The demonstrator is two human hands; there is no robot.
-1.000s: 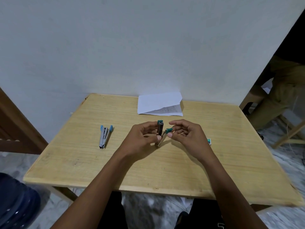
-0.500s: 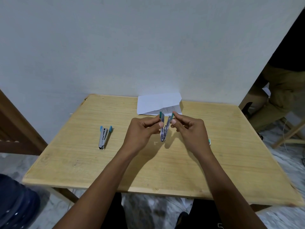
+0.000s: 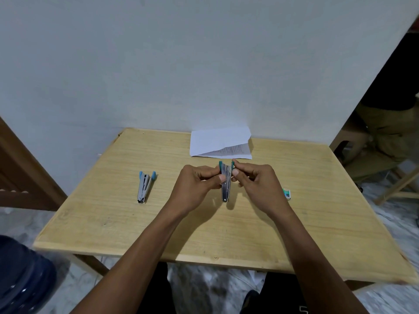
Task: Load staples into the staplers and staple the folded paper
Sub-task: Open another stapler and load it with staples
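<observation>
A small metal stapler with green tips (image 3: 226,184) stands nearly upright above the middle of the wooden table (image 3: 204,234). My left hand (image 3: 195,189) pinches its left arm and my right hand (image 3: 258,184) pinches its right arm near the top. The two arms are close together. A second stapler with blue tips (image 3: 144,186) lies on the table to the left, apart from both hands. The folded white paper (image 3: 220,143) rests at the table's far edge by the wall. A small green staple box (image 3: 286,193) lies to the right, just beyond my right hand.
A white wall stands right behind the table. A wooden frame (image 3: 20,173) is at the left, a blue container (image 3: 22,279) at the lower left. Another person in olive trousers (image 3: 385,137) sits at the right beside a wooden stool.
The green stapler rose from the tabletop and its arms, spread wider a second ago, have come nearly together between my hands. Both hands moved up and away from me.
</observation>
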